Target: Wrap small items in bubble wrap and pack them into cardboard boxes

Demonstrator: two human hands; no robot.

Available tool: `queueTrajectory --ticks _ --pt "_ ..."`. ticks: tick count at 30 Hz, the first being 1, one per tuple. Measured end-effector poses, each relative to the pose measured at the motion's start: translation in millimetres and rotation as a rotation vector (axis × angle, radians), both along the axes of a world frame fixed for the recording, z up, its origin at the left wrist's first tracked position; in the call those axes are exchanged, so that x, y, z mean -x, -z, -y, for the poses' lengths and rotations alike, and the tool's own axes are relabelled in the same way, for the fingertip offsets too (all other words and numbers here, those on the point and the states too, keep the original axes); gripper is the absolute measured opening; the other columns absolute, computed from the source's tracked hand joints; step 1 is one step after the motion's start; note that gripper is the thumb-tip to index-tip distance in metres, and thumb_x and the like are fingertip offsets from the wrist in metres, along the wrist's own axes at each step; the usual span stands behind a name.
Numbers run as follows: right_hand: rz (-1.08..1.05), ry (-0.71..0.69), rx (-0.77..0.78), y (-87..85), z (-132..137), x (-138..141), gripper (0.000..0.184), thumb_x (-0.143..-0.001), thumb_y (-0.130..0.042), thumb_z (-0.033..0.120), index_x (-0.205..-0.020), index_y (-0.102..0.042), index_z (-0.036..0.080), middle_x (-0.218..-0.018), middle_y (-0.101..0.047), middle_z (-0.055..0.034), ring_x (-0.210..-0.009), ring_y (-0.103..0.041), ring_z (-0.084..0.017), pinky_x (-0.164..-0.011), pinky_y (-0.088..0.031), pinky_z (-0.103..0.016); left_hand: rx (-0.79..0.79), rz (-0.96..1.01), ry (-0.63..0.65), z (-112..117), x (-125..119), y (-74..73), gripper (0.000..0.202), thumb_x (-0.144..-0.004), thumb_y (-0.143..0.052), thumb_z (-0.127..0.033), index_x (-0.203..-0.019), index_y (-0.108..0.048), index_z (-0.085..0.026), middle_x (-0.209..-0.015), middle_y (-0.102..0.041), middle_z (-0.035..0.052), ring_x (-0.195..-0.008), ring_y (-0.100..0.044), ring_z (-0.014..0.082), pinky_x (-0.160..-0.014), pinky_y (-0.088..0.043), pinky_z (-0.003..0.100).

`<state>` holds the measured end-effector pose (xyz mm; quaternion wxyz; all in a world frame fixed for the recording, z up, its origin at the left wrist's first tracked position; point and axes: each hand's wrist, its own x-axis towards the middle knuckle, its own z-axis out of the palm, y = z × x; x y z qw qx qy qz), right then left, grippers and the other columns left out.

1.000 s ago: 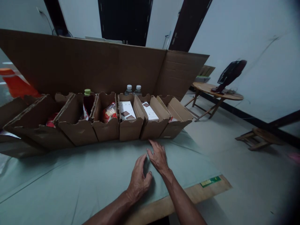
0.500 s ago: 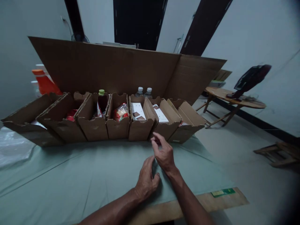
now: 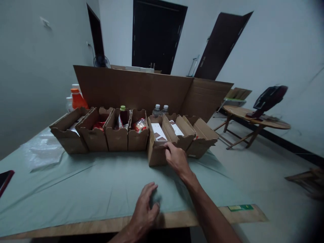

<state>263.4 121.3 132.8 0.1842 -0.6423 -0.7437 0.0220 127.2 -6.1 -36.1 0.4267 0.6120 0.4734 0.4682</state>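
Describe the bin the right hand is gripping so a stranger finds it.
Find the tall cardboard panel, then the row of seven bins before it. Take the fifth bin from the left, holding a white box. It juts forward past its neighbours, the right hand on its rim.

The pale green cloth (image 3: 101,184) on the wooden table (image 3: 182,219) bears seven open cardboard boxes (image 3: 138,141), crumpled clear plastic (image 3: 44,155) and a dark, red-edged device (image 3: 4,180).

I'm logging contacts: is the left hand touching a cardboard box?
No, the left hand is near the table's front edge, apart from the cardboard boxes.
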Motion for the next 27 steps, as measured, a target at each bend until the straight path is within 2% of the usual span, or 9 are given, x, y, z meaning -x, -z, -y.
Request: queueTrajectory --ticks 4,7,10,12,14,17,20,23,27 --pt "-0.089 -0.180 -0.100 3.1 88 -63 0.025 -0.087 -0.047 0.022 -0.097 -0.069 0.025 -0.084 -0.076 -0.0024 -0.072 -0.070 -0.021 -0.067 -0.050 -0.029 -0.051 -0.015 -0.153 12 44 -8.8 0.051 -0.082 -0.056 -0.018 -0.133 -0.060 -0.021 -0.148 -0.052 0.0146 -0.139 -0.048 0.0330 -0.116 -0.039 0.057" --pt "-0.149 -0.228 -0.177 8.4 145 -123 0.026 -0.086 -0.050 0.022 -0.102 -0.070 0.029 -0.093 -0.077 -0.0021 -0.082 -0.073 -0.020 -0.068 -0.056 -0.027 -0.065 -0.012 -0.202 10 60 -25.1 0.057 -0.086 -0.058 -0.025 -0.142 -0.051 -0.023 -0.150 -0.049 0.0148 -0.138 -0.048 0.0334 -0.113 -0.041 0.057" --pt "-0.211 -0.083 -0.206 23.9 186 -164 0.045 -0.089 -0.055 0.028 -0.134 -0.058 0.030 -0.116 -0.074 -0.0054 -0.098 -0.074 -0.021 -0.073 -0.059 -0.027 -0.082 0.030 -0.136 2 55 -39.4 0.072 -0.085 -0.063 -0.031 -0.151 -0.036 -0.024 -0.157 -0.041 0.0145 -0.141 -0.043 0.0337 -0.115 -0.037 0.057" --pt "-0.291 0.030 -0.171 40.4 207 -172 0.063 -0.091 -0.057 0.034 -0.151 -0.040 0.027 -0.128 -0.069 -0.0094 -0.106 -0.072 -0.023 -0.083 -0.060 -0.031 -0.074 0.071 -0.084 -7 43 -44.0 0.078 -0.083 -0.064 -0.034 -0.154 -0.031 -0.024 -0.161 -0.035 0.0143 -0.145 -0.038 0.0342 -0.118 -0.032 0.057" --pt "-0.376 0.117 -0.110 58.9 220 -166 0.068 -0.092 -0.057 0.040 -0.154 -0.035 0.023 -0.133 -0.066 -0.0125 -0.110 -0.071 -0.025 -0.091 -0.059 -0.035 -0.052 0.115 -0.066 -17 28 -45.2 0.082 -0.081 -0.065 -0.036 -0.154 -0.030 -0.022 -0.160 -0.036 0.0157 -0.146 -0.036 0.0345 -0.118 -0.031 0.057" --pt "-0.436 0.186 0.013 82.2 224 -143 0.063 -0.088 -0.059 0.051 -0.142 -0.049 0.019 -0.124 -0.069 -0.0140 -0.106 -0.071 -0.028 -0.089 -0.059 -0.040 -0.005 0.156 -0.061 -30 10 -44.2 0.079 -0.079 -0.065 -0.037 -0.150 -0.035 -0.018 -0.150 -0.049 0.0173 -0.140 -0.045 0.0336 -0.116 -0.035 0.054" --pt "-0.460 0.182 0.047 91.4 211 -114 0.056 -0.084 -0.060 0.055 -0.127 -0.060 0.018 -0.113 -0.072 -0.0135 -0.102 -0.070 -0.030 -0.092 -0.057 -0.045 0.015 0.143 -0.099 -30 8 -42.6 0.070 -0.080 -0.064 -0.036 -0.144 -0.043 -0.018 -0.145 -0.054 0.0153 -0.133 -0.051 0.0315 -0.114 -0.039 0.050" --pt "-0.493 0.116 0.036 86.4 187 -85 0.051 -0.085 -0.060 0.054 -0.121 -0.062 0.018 -0.114 -0.071 -0.0148 -0.110 -0.067 -0.032 -0.098 -0.054 -0.048 0.001 0.107 -0.239 -16 29 -41.0 0.068 -0.083 -0.063 -0.037 -0.144 -0.041 -0.018 -0.144 -0.053 0.0147 -0.131 -0.053 0.0306 -0.110 -0.043 0.049" --pt "-0.585 -0.056 0.055 77.7 133 -39 0.044 -0.082 -0.063 0.044 -0.119 -0.061 0.020 -0.116 -0.070 -0.0140 -0.111 -0.066 -0.031 -0.097 -0.053 -0.047 -0.047 0.040 -0.452 2 81 -38.6 0.065 -0.087 -0.061 -0.036 -0.146 -0.040 -0.021 -0.142 -0.054 0.0129 -0.127 -0.056 0.0281 -0.106 -0.048 0.046"
